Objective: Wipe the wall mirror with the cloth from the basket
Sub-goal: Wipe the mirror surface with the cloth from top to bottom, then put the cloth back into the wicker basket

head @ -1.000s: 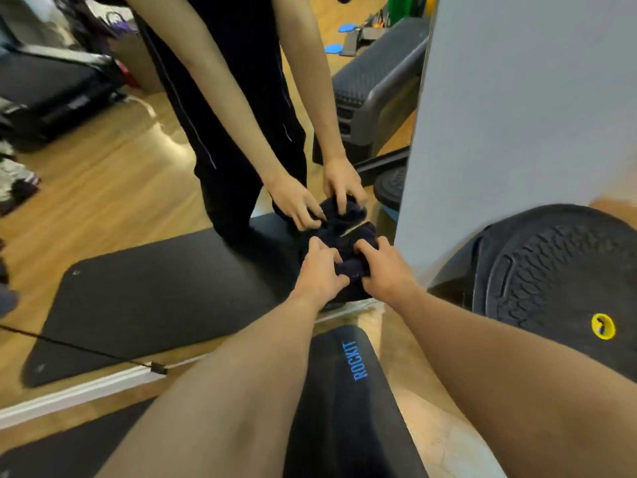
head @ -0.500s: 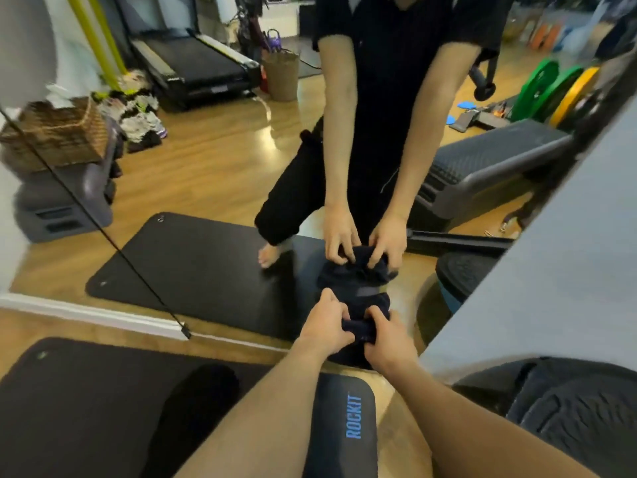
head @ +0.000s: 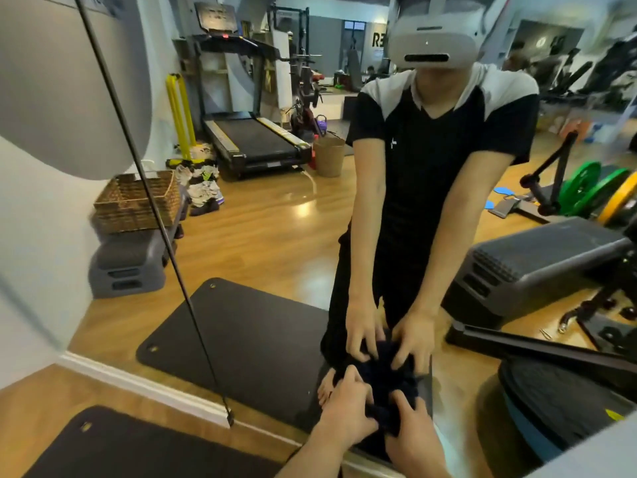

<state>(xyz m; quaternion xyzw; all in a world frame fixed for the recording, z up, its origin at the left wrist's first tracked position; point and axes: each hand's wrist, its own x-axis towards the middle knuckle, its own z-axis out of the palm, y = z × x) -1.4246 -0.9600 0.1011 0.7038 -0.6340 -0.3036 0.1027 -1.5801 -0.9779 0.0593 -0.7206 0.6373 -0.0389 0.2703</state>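
— What is far off to the left of your hands?

— In the wall mirror I see a wicker basket on a grey step platform, well left of and above my hands. A thin black cable slants down across the glass in front of it.

— And closer in?

— A black mat shows in the reflection just left of my hands, and another black mat lies on the floor below my left hand.

— What are your hands doing?

— My left hand has its fingers curled round the dark cloth, and my right hand grips it too, just beside the left. Together we press the bunched cloth against the low part of the glass.

— And to the right?

— A dark round balance trainer sits right of my right hand, and a grey step bench is reflected above it.
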